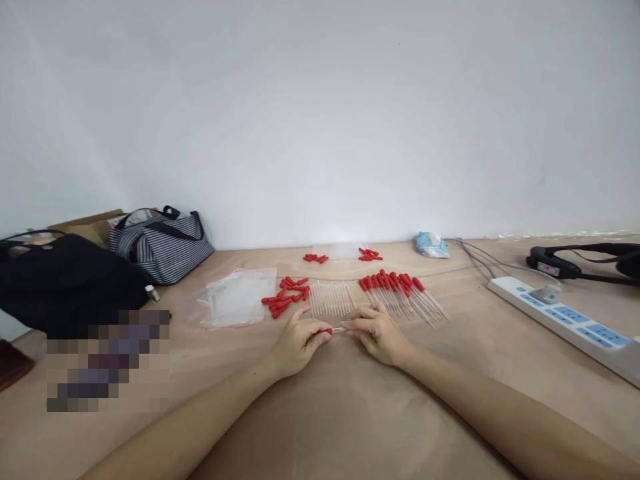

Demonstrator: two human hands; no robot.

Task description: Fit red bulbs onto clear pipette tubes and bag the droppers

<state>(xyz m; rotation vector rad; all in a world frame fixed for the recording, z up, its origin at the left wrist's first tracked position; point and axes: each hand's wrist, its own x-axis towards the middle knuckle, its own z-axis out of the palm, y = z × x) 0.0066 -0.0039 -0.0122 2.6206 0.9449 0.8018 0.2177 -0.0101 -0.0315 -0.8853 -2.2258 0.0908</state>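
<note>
Between thumb and fingers, my left hand (299,342) pinches a red rubber bulb (329,331). My right hand (379,333) grips a thin clear dropper tube (339,329), whose end meets the bulb or lies right at it; the exact join is too small to tell. Just beyond my hands lies a row of bare clear tubes (331,299). Loose red bulbs (284,301) are heaped left of that row. On its right, a fanned group of droppers (395,293) has red bulbs fitted on clear tubes.
Clear plastic bags (240,298) are stacked on the left. More tubes (344,251) and bulbs (370,255) lie near the wall. A striped bag (167,247) and black bag (75,287) stand far left. A tissue pack (433,245), power strip (565,320) and black headset (555,263) are on the right.
</note>
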